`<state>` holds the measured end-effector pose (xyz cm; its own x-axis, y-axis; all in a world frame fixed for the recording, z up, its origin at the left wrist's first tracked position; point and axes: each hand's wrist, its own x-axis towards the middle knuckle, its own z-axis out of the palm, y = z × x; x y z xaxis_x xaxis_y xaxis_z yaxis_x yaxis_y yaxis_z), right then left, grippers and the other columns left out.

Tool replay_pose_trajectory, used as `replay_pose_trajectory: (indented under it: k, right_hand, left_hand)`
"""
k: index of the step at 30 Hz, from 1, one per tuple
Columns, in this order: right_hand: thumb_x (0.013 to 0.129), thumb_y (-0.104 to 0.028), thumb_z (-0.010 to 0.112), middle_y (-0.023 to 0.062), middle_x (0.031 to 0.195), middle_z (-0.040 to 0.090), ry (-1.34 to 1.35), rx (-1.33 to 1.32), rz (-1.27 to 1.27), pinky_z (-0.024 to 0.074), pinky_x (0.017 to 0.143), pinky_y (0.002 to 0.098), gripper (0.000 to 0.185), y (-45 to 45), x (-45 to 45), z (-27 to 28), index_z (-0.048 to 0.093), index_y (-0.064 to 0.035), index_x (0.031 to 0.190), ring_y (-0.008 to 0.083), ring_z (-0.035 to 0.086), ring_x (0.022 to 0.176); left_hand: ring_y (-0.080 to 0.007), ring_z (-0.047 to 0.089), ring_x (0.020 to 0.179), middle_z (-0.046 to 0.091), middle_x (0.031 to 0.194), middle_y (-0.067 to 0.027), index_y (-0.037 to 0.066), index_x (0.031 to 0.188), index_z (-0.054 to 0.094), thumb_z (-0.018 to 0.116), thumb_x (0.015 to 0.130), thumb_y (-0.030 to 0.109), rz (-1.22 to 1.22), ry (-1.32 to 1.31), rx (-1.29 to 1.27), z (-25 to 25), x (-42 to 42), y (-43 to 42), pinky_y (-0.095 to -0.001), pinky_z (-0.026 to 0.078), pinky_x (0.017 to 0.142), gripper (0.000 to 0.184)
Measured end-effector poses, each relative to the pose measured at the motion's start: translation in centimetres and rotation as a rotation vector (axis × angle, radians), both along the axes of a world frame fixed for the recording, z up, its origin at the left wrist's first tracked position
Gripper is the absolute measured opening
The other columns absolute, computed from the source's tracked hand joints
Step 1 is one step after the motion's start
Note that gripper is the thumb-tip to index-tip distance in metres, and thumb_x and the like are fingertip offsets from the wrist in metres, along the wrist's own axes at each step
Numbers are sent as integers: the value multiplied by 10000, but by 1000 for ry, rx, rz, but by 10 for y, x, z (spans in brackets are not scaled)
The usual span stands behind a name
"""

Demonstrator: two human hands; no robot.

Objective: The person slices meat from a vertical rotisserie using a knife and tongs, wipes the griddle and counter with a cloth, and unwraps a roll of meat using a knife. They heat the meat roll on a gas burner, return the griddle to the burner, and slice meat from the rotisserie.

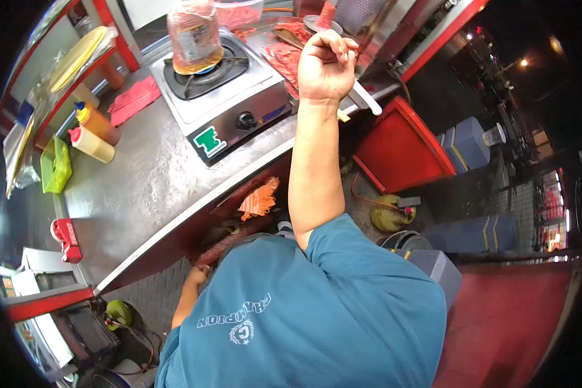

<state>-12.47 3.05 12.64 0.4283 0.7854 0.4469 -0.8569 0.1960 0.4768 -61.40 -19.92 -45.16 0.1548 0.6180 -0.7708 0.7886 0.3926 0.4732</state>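
Note:
My right hand (326, 68) is raised at the end of my outstretched arm, palm towards me. Its fingers are loosely curled, and no object shows in the palm. Behind it lies shredded red food (284, 57) on the worktop, with a brown wooden tool (288, 36). A white handle (366, 98) sticks out past the counter edge beside my wrist. Low by my side, my left hand (202, 274) has bent fingers against a reddish, cloth-like thing (221, 251) under the counter; my body partly hides it, and what they grip is unclear.
A gas stove (233, 103) with a blue flame bears a plastic-wrapped jar-like object (194, 35). On the steel counter (145, 174) are sauce bottles (94, 143), a pink cloth (134, 100), a green basket (56, 165) and a red tape dispenser (66, 239). Below stands a green gas cylinder (391, 213).

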Motion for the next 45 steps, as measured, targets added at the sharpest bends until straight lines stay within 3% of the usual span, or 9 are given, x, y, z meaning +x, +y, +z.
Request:
replay_pose_trajectory:
  k: [4, 7, 10, 14, 19, 23, 24, 28, 45]
  right_hand:
    - [964, -189, 528, 12, 581, 471, -14, 9, -56, 450, 586, 265, 258, -17, 20, 2, 624, -18, 795, 140, 492, 573]
    - [959, -177, 525, 10, 575, 474, -27, 13, -73, 452, 584, 268, 249, -21, 29, 2, 627, -22, 793, 142, 493, 568]
    - [953, -170, 526, 9, 567, 474, -38, 16, -74, 456, 587, 270, 240, -21, 34, 2, 628, -23, 792, 143, 494, 564]
    - [944, -160, 528, 8, 562, 473, -50, 12, -72, 461, 588, 274, 227, -19, 38, 0, 628, -23, 792, 144, 497, 564]
    - [1014, -246, 471, 1, 554, 446, -52, -21, -44, 457, 590, 279, 351, -13, 29, -2, 620, -30, 782, 139, 487, 562]
    - [1053, -416, 447, -5, 592, 442, -74, 19, 34, 430, 626, 302, 463, -5, 22, -16, 613, -43, 836, 143, 468, 593]
    - [1072, -460, 387, -3, 584, 430, -84, 19, 43, 421, 621, 305, 529, -7, 16, -16, 603, -45, 824, 145, 456, 591]
    - [1093, -504, 318, -5, 572, 395, -111, -97, -4, 419, 604, 314, 598, -6, 1, -27, 579, -55, 795, 145, 424, 568]
    - [1100, -501, 274, -11, 531, 360, -102, -324, 12, 415, 562, 312, 608, -10, -22, -61, 538, -54, 784, 153, 412, 523]
  left_hand:
    - [-259, 706, 1039, 758, 1100, -154, 70, 1196, 733, 621, 1011, 388, -79, 55, 86, 57, 33, 26, -414, 521, 931, 384]
    - [-294, 678, 1163, 735, 1196, -181, 65, 1207, 725, 614, 1013, 393, -118, 41, 69, 66, 45, 32, -416, 491, 1010, 397]
    - [-315, 685, 1157, 730, 1209, -185, 65, 1218, 720, 614, 1013, 373, -211, 71, 204, 14, 43, 21, -409, 502, 1001, 385]
    - [-296, 698, 1123, 738, 1193, -175, 68, 1220, 720, 645, 989, 356, -81, -62, 56, -21, 31, -1, -394, 514, 984, 377]
    - [-231, 701, 1032, 756, 1119, -156, 52, 1181, 727, 720, 916, 361, -41, -75, -16, -23, 15, -32, -380, 529, 928, 407]
    - [-232, 700, 1027, 756, 1115, -157, 53, 1176, 729, 723, 911, 363, 0, -67, -57, -20, 5, -49, -380, 529, 926, 409]
    - [-232, 700, 1026, 756, 1114, -157, 53, 1175, 729, 724, 910, 364, 6, -65, -57, -20, 3, -53, -379, 529, 926, 409]
    - [-232, 700, 1022, 756, 1110, -157, 53, 1170, 731, 727, 905, 367, 33, -64, -68, -20, -6, -65, -379, 529, 924, 411]
    - [-234, 698, 1003, 757, 1093, -160, 55, 1150, 738, 740, 883, 378, 69, -81, -78, -28, -11, -78, -375, 531, 917, 420]
